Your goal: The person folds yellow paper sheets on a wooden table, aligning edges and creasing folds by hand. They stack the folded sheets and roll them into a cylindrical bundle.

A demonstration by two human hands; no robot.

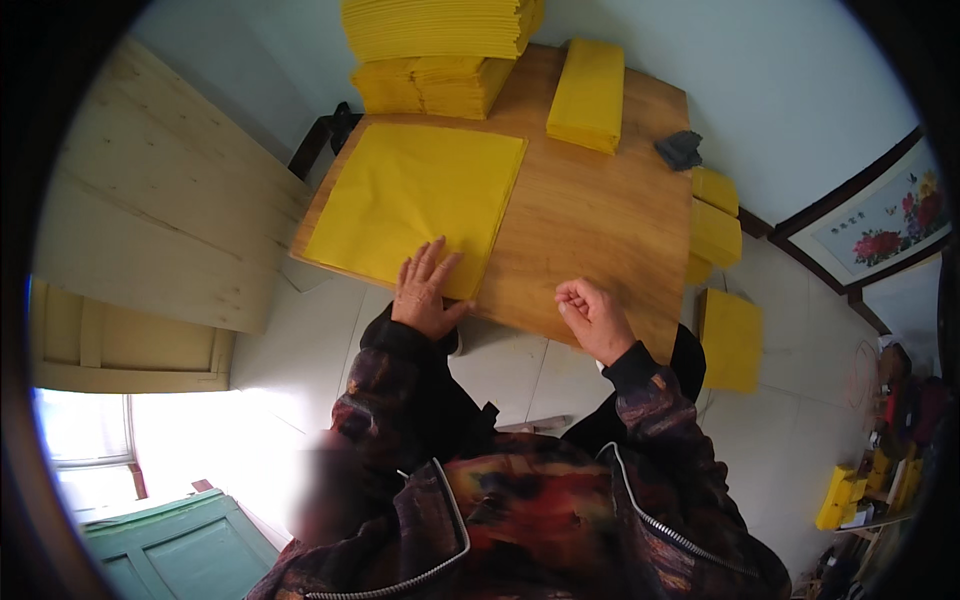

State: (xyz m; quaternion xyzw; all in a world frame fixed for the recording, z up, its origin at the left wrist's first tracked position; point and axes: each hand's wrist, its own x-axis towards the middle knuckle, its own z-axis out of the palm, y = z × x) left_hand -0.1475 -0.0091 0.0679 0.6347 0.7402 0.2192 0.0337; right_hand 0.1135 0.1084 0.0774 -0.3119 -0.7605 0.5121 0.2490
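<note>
A flat yellow square sheet point(415, 190), perhaps several layered together, lies on the left half of the wooden table point(590, 230). Whether it is paper or cloth I cannot tell. My left hand point(427, 292) rests on its near edge, palm down with the fingers spread. Over the table's near edge, to the right of the sheet, my right hand point(597, 318) is curled into a loose fist. Nothing shows in its fingers.
Tall folded yellow stacks point(430, 85) stand at the table's far left. A narrow yellow folded bundle point(588, 95) lies at the back, with a dark grey cloth point(679, 150) by the right edge. More yellow bundles point(716, 230) are beside the table; a plywood board point(160, 190) leans at left.
</note>
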